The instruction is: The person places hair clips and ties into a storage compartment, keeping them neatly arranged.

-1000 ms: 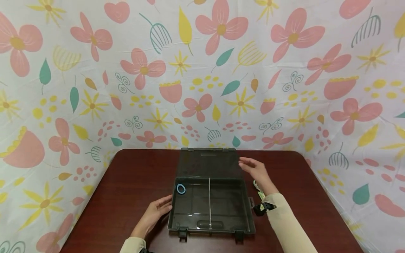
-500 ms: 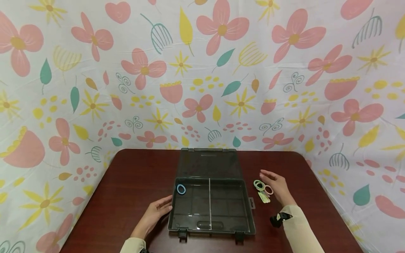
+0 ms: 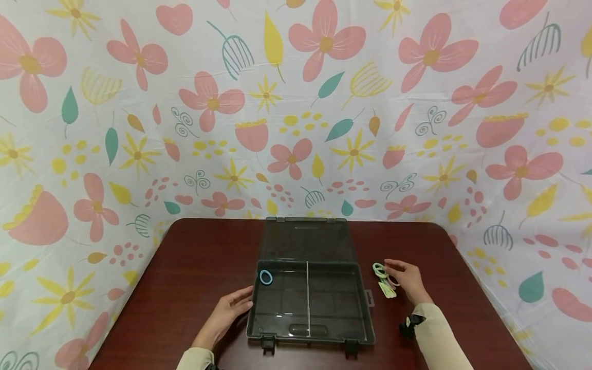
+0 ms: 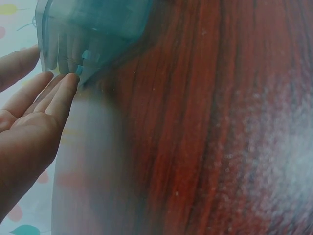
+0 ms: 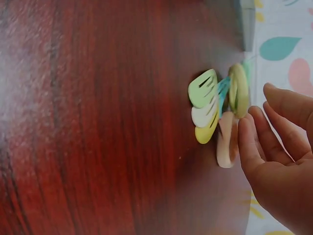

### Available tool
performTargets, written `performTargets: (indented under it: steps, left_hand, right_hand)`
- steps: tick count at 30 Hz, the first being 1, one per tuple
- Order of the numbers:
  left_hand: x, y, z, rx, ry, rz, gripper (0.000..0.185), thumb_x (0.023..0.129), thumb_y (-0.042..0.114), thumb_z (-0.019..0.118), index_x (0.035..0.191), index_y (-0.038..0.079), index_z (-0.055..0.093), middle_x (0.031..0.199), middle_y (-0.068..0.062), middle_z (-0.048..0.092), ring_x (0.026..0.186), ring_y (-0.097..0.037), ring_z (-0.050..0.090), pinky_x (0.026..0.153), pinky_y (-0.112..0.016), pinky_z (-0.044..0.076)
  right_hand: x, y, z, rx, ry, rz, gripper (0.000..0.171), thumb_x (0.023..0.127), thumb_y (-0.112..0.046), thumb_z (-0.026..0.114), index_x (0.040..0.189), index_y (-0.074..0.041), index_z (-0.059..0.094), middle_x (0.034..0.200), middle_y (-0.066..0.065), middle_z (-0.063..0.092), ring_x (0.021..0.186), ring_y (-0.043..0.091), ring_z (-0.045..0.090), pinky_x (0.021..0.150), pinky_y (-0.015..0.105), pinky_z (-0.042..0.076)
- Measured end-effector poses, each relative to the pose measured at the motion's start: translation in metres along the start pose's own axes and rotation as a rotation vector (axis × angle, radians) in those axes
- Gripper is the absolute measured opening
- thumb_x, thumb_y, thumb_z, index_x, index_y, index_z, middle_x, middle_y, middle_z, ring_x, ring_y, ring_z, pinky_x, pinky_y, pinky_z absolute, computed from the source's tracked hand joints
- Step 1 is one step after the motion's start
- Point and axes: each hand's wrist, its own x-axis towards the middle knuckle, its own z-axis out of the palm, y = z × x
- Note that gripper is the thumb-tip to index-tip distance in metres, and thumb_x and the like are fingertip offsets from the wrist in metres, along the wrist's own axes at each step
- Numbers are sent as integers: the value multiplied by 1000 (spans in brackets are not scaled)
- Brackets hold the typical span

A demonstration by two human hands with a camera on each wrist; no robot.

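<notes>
A dark red wooden table [image 3: 194, 257] stood against a backdrop [image 3: 139, 128] of white cloth printed with pink flowers, yellow stars and teal leaves, which wrapped round the far side and both ends.

At the left, the left hand [image 3: 225, 316] lay on the table with its fingers straight and relaxed, holding nothing; its fingertips [image 4: 68, 83] touched the near left corner of the box [image 3: 309, 303]. The box, a smoky clear plastic case, sat in the middle of the table with its long axis running left to right. Its lid [image 3: 306, 239] stood open at the far side, leaning back, and its latches faced the near edge. A white divider [image 3: 308, 298] ran near to far and split the tray into two compartments. A blue ring [image 3: 265, 277] lay flat in the far left corner of the left compartment.

Right of the box, just beside its right wall, a small pile lay on the table: a green ring [image 3: 379, 270], a pink ring [image 5: 226, 144] and leaf-shaped clips [image 5: 204, 105] in green, white and yellow, their long axes pointing near to far. The right hand [image 3: 407, 282] hung over this pile, fingers loosely bent and slightly spread, gripping nothing. Its fingertips [image 5: 247, 129] were just beside the pink ring; whether they touched it could not be told.
</notes>
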Motion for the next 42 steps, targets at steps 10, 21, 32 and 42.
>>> performTargets:
  steps: [10,21,32,42]
  left_hand:
    - [1,2,0,2,7,-11,54,95,12,61,142,-7,41,143,-27,41,131,-39,43,101,-40,45]
    - [0,2,-1,-5,0,-21,54,96,12,60,142,-6,41,144,-27,41,131,-39,42,101,-40,45]
    - [1,-1,0,-11,5,-11,53,96,9,59,142,-7,40,143,-27,42,131,-39,42,101,-39,45]
    - [2,-1,-1,-19,7,-15,54,96,9,60,142,-7,40,143,-27,41,131,-40,41,101,-40,45]
  right_hand:
    - [9,10,5,-66,16,-16,37,93,-14,65,126,4,60,104,15,66,53,16,49,46,32,44]
    - [10,13,11,-219,63,-71,31,92,-14,65,116,5,67,116,28,60,68,19,58,53,32,48]
    - [10,13,10,-191,75,-69,29,93,-14,64,114,5,67,101,21,65,56,19,53,47,33,46]
    - [12,7,7,-143,93,-64,32,93,-17,66,116,4,67,84,13,66,49,16,50,45,32,44]
